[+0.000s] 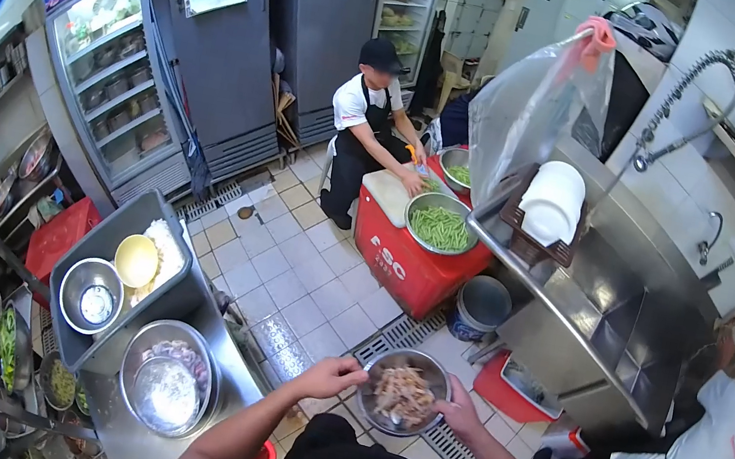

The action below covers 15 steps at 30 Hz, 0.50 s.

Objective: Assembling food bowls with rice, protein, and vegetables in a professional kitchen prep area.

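Note:
My left hand (329, 379) and my right hand (459, 411) grip opposite rims of a round steel bowl (375, 369) held in front of me above the tiled floor. The bowl is filled with pale shredded food (402, 395). Both forearms come up from the lower edge. To my left, a steel counter (221, 307) carries a large steel bowl (167, 378) with pale contents.
A grey tray (94, 245) on the counter holds a steel bowl and a yellow bowl (136, 260). A seated person (366, 126) cuts green beans at a red cooler (411, 262). Another person (702, 451) bends by the steel sink (628, 315). A floor drain grate (461, 453) runs below me.

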Each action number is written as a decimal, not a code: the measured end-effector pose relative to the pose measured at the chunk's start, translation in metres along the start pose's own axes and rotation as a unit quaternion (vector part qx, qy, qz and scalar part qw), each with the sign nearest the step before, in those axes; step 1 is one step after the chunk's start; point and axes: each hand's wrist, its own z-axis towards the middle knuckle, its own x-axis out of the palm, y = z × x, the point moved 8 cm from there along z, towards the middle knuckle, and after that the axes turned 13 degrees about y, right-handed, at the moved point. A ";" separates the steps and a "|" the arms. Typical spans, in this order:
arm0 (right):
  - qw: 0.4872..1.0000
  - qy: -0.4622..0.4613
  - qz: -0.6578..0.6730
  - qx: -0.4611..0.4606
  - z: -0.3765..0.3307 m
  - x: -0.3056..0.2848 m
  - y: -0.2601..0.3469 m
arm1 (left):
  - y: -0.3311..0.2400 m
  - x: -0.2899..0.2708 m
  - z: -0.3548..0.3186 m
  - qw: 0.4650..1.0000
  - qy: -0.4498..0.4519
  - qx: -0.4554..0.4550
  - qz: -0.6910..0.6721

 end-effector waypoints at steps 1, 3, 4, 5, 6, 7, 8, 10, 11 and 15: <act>1.000 0.026 0.007 -0.005 0.029 0.004 0.005 | 0.004 -0.021 0.008 1.000 -0.014 -0.023 -0.001; 0.997 0.068 0.045 0.002 0.088 0.016 0.012 | 0.010 -0.068 0.026 0.998 -0.045 -0.036 0.009; 0.996 0.070 0.049 0.004 0.118 0.020 0.016 | 0.019 -0.095 0.034 0.996 -0.068 -0.050 -0.040; 0.996 0.070 0.054 0.008 0.145 0.026 0.018 | 0.028 -0.122 0.040 0.990 -0.088 -0.065 -0.089; 0.996 0.070 0.058 0.012 0.172 0.029 0.021 | 0.040 -0.146 0.050 0.981 -0.109 -0.084 -0.138; 0.995 0.071 0.068 0.020 0.198 0.033 0.022 | 0.047 -0.170 0.062 0.978 -0.119 -0.081 -0.153; 0.994 0.073 0.079 0.028 0.224 0.037 0.025 | 0.054 -0.195 0.072 0.974 -0.130 -0.083 -0.168; 0.991 0.083 0.100 0.006 0.275 0.045 0.039 | 0.066 -0.244 0.090 0.967 -0.134 -0.080 -0.201; 0.992 0.085 0.093 0.016 0.299 0.049 0.045 | 0.071 -0.266 0.097 0.969 -0.123 -0.096 -0.192; 0.993 0.093 0.070 0.036 0.387 0.059 0.075 | 0.082 -0.348 0.124 0.969 -0.088 -0.147 -0.178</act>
